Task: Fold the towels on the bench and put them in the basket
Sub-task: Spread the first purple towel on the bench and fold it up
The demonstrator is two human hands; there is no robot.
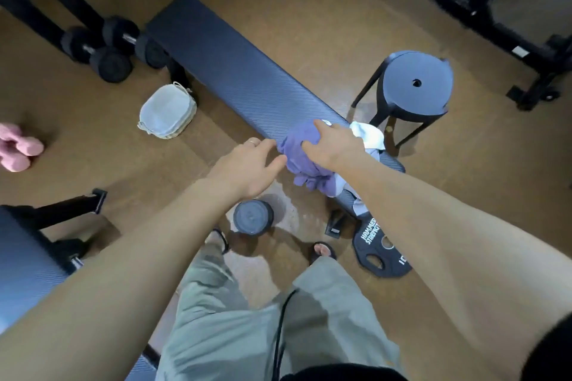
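Towels sit heaped at the near end of the bench (223,65): a purple towel (297,151) on top, a white towel (368,133) behind. Soft, light and floppy, the purple one is probably best lifted by its corners. Right hand (332,145) grips its bunched top; left hand (250,167) reaches beside it, fingers relaxed, holding nothing. Basket (167,111) waits on the floor.

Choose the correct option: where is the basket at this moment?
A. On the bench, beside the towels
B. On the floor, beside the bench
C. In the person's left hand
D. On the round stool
B: the basket with its white lining stands on the brown floor next to the bench, apart from both hands and from the stool.
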